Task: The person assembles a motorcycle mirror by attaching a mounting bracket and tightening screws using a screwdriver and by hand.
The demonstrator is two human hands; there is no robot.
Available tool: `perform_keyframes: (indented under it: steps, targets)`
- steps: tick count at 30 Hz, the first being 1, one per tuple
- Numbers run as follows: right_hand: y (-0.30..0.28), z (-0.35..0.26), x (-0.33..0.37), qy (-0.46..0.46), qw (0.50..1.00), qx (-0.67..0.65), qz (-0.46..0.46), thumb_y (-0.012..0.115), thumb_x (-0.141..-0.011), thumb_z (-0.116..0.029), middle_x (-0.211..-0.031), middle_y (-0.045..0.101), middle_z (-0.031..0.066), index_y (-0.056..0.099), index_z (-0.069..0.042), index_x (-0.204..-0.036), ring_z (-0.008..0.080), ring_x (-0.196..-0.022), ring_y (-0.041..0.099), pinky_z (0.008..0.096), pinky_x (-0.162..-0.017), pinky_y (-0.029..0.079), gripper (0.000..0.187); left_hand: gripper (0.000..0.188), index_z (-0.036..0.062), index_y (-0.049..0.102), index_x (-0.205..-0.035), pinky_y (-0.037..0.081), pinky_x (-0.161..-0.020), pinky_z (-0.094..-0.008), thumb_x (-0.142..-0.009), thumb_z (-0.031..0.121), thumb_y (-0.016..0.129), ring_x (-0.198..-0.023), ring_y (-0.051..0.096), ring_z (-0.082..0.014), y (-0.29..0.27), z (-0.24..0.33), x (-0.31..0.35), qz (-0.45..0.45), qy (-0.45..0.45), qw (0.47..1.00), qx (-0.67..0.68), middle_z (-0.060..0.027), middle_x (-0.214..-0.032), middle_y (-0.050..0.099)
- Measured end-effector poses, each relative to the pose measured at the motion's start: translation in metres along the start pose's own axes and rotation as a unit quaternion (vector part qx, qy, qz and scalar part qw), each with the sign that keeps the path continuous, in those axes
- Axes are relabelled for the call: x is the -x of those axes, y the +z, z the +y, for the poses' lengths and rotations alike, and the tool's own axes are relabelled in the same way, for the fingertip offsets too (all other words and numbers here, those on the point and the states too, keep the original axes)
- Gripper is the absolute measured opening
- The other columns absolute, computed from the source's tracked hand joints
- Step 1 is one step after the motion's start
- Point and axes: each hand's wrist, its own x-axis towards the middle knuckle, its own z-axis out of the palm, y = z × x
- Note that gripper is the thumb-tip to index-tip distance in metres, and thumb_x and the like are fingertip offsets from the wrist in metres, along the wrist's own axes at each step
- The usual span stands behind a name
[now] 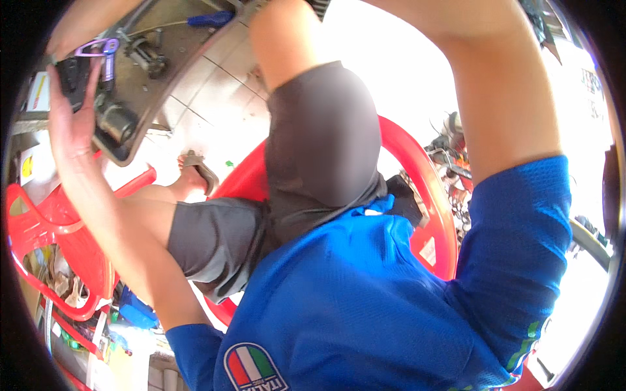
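At the upper left, my left hand (77, 124) reaches up with thumb and fingers on either side of a black blocky part (73, 78), gripping it. My right arm (502, 98) bends up and leaves by the top edge. Bare skin that comes back in at the top left, just above the black part, looks like my right hand (68, 39); its fingers are not distinguishable. Beside the black part is a purple tool with a looped handle (107, 55). A dark cylindrical part (116, 119) lies close to my left thumb.
A grey-brown work tray (176, 62) bears a metal fitting (147, 58) and a blue-handled tool (212, 18). Red plastic chairs stand under me (430, 195) and at left (91, 254). Assorted parts (450, 156) are heaped at right; a sandalled foot (195, 173) rests on the tiles.
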Motion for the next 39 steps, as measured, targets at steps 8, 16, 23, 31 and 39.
perform_keyframes:
  steps: [8, 16, 23, 31, 39]
  targets:
    - [0.016, 0.012, 0.009, 0.025, 0.992, -0.120, 0.022, 0.061, -0.081, -0.009, -0.082, 0.067, 0.0190, 0.068, -0.002, -0.079, 0.0366, -0.084, 0.067, 0.0426, -0.081, 0.054, 0.010, 0.045, 0.0017, 0.058, -0.125, 0.048, -0.107, -0.0458, -0.103, 0.041, 0.051, -0.115, 0.062, -0.0220, -0.019, -0.008, -0.014, -0.081, -0.028, 0.995, 0.051, -0.0091, -0.123, 0.065]
    - [0.041, -0.009, -0.008, 0.260, 0.837, -0.470, 0.104, 0.075, -0.085, -0.025, -0.089, 0.073, 0.0129, 0.074, -0.001, -0.100, 0.0174, -0.083, 0.068, 0.0321, -0.080, 0.052, 0.028, 0.047, 0.0019, 0.063, -0.118, 0.053, -0.098, -0.0437, -0.100, 0.044, 0.054, -0.101, 0.066, -0.0226, -0.034, -0.005, -0.011, -0.046, -0.013, 0.997, 0.057, -0.0108, -0.112, 0.067]
    - [0.049, -0.027, -0.012, 0.400, 0.812, -0.415, 0.087, 0.077, -0.085, -0.024, -0.075, 0.072, 0.0106, 0.074, 0.002, -0.091, 0.0134, -0.067, 0.064, 0.0287, -0.065, 0.050, 0.027, 0.043, -0.0001, 0.066, -0.111, 0.057, -0.084, -0.0326, -0.100, 0.041, 0.058, -0.092, 0.067, -0.0148, -0.031, -0.012, -0.007, 0.005, 0.042, 0.999, 0.020, -0.0080, -0.103, 0.069]
    - [0.071, -0.030, 0.003, 0.417, 0.775, -0.450, 0.148, 0.077, -0.085, -0.015, -0.084, 0.073, 0.0116, 0.074, 0.002, -0.097, 0.0127, -0.074, 0.066, 0.0281, -0.068, 0.052, 0.021, 0.043, -0.0004, 0.068, -0.106, 0.056, -0.081, -0.0279, -0.098, 0.041, 0.061, -0.088, 0.062, -0.0100, -0.023, -0.021, -0.010, 0.027, 0.030, 0.999, -0.016, -0.0040, -0.096, 0.065]
    - [0.054, -0.016, 0.010, 0.324, 0.851, -0.399, 0.108, 0.073, -0.084, -0.005, -0.096, 0.071, 0.0133, 0.072, 0.000, -0.102, 0.0220, -0.081, 0.070, 0.0304, -0.073, 0.055, 0.018, 0.042, -0.0005, 0.068, -0.106, 0.055, -0.079, -0.0264, -0.098, 0.040, 0.061, -0.087, 0.062, -0.0095, -0.017, -0.024, -0.012, 0.019, 0.017, 0.999, -0.020, -0.0037, -0.095, 0.066]
